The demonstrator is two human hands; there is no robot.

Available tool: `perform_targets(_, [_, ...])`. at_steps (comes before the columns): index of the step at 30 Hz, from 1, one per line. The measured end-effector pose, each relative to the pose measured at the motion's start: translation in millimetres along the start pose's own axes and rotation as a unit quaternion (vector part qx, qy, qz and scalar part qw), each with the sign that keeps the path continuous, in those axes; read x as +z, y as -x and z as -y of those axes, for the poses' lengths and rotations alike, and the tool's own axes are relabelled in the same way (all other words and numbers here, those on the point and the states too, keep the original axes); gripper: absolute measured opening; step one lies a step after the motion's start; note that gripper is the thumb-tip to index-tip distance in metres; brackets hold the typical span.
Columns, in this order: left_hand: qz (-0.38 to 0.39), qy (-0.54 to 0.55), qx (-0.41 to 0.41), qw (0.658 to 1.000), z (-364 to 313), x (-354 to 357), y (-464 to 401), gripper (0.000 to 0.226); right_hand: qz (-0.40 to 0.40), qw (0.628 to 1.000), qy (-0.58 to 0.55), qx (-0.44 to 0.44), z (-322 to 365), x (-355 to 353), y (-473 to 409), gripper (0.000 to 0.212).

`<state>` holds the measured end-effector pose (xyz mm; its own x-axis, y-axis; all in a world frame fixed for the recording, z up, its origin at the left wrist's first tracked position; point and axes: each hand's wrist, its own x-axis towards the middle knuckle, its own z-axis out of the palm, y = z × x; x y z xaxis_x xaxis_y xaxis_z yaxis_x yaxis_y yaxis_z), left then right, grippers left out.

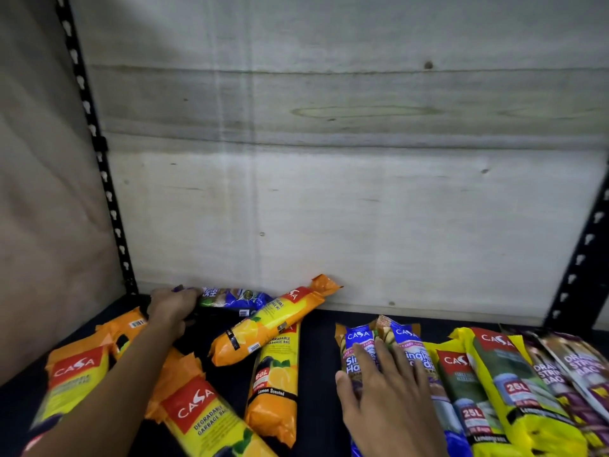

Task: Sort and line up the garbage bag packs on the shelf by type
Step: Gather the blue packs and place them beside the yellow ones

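Observation:
My left hand (pixel 173 310) reaches to the back left of the dark shelf (pixel 321 357) and grips the end of a blue single-handle pack (pixel 235 300) lying along the back wall. My right hand (pixel 385 387) lies flat, fingers straight, on two blue single-handle packs (pixel 357 341) lined up side by side. Several orange-yellow lemon-scented packs (pixel 268 324) lie scattered at the left, one leaning across the blue pack. To the right stand yellow 25L packs (pixel 494 374) and purple drawstring packs (pixel 566 367) in a row.
A pale plywood back wall (pixel 329 192) closes the shelf. Black slotted uprights (pixel 99 159) stand at the left and at the right (pixel 580 258). A beige side panel (pixel 39 192) is at the left. A dark strip of shelf shows between the orange and blue groups.

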<state>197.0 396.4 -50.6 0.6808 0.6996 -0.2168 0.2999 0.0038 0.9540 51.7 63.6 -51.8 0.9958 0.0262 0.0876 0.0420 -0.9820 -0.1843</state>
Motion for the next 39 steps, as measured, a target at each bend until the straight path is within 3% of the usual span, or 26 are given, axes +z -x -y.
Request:
perform_targets(3, [-0.020,0.068,0.024,0.997,-4.5,-7.9,7.4,0.041,0.008,1.000,-0.011,0.003,-2.1,-4.1,1.0,0.084])
perform_targets(6, [-0.049,0.114,0.069,0.990,-3.7,-26.2,3.1,0.059,0.017,1.000,-0.008,0.002,-0.4,-8.4,3.1,0.066])
perform_targets(9, [-0.096,0.159,0.111,0.976,-0.1,-47.4,-12.2,0.070,0.011,1.000,-0.013,-0.005,-1.9,-7.2,4.7,0.064])
perform_targets(13, [-0.111,0.217,0.180,0.953,-35.1,-73.0,33.6,0.064,0.007,1.000,-0.028,-0.009,-0.2,-8.6,6.6,0.064])
perform_targets(15, [-0.074,0.254,0.201,0.943,-52.0,-76.5,55.7,0.055,0.006,0.999,-0.036,-0.010,-0.9,-8.9,6.4,0.064])
perform_targets(18, [0.014,0.279,0.210,0.937,-66.9,-63.8,92.1,0.058,-0.011,0.998,-0.057,-0.008,-2.7,-8.2,6.1,0.061])
perform_targets(24, [0.177,0.221,0.182,0.942,-54.5,-13.3,146.4,0.055,-0.074,0.983,-0.166,-0.010,-5.4,-4.7,7.5,0.062])
perform_targets(29, [0.264,0.204,0.141,0.932,-43.2,27.7,184.9,0.049,-0.089,0.919,-0.384,0.006,-6.0,-22.4,14.7,0.039])
perform_targets(33, [0.319,0.192,0.127,0.919,-38.3,54.8,206.4,0.044,-0.068,0.905,-0.420,0.001,-5.2,-16.9,17.0,0.072])
perform_targets(39, [0.358,0.181,0.118,0.908,-41.7,90.0,223.4,0.047,-0.098,0.906,-0.411,0.031,-8.8,-28.7,31.9,0.098])
